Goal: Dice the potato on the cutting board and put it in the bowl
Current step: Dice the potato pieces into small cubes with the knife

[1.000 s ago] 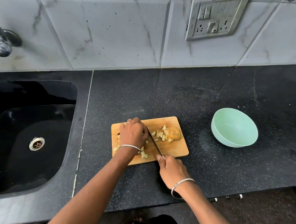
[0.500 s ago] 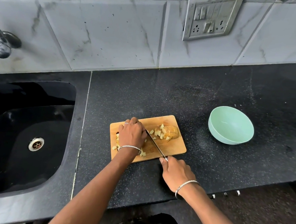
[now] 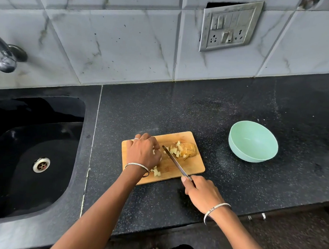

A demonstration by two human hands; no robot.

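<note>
A wooden cutting board (image 3: 192, 168) lies on the black counter. My left hand (image 3: 143, 151) is curled over a piece of potato on the board's left half; the piece is almost hidden under my fingers. My right hand (image 3: 201, 193) grips the handle of a knife (image 3: 174, 162), whose blade slants across the board just right of my left hand. Diced cubes and an uncut potato chunk (image 3: 187, 150) sit on the board's far right. A few cubes (image 3: 156, 172) lie near my left wrist. The mint green bowl (image 3: 253, 141) stands to the right with nothing in it.
A black sink (image 3: 20, 156) with a steel drain fills the left side, a tap (image 3: 4, 54) above it. A tiled wall with a switch plate (image 3: 229, 26) backs the counter. The counter's front edge runs just below my right wrist.
My hands and knife have kept their place on the board; the blade has shifted only slightly beside my left hand. The view has drifted a little.
</note>
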